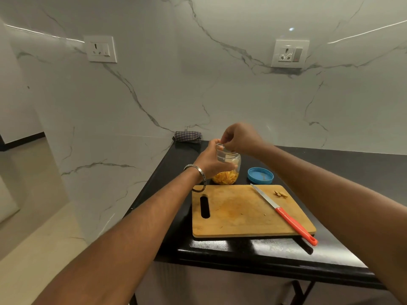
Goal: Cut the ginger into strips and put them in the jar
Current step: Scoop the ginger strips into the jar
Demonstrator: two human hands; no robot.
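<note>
A clear jar point(229, 159) stands on the black counter just beyond the wooden cutting board point(237, 212). Yellow-orange ginger strips point(225, 178) fill its lower part. My left hand point(212, 160) grips the jar's side. My right hand point(239, 137) hovers at the jar's mouth, fingertips pinched together; what they hold is hidden. A knife with a red handle point(290, 221) lies diagonally on the board's right side. A few ginger scraps point(280, 193) sit near the board's far right corner.
The jar's blue lid point(260, 175) lies upturned to the right of the jar. A folded checked cloth point(188, 136) rests against the marble wall. The black counter point(343, 172) ends at a front edge just below the board.
</note>
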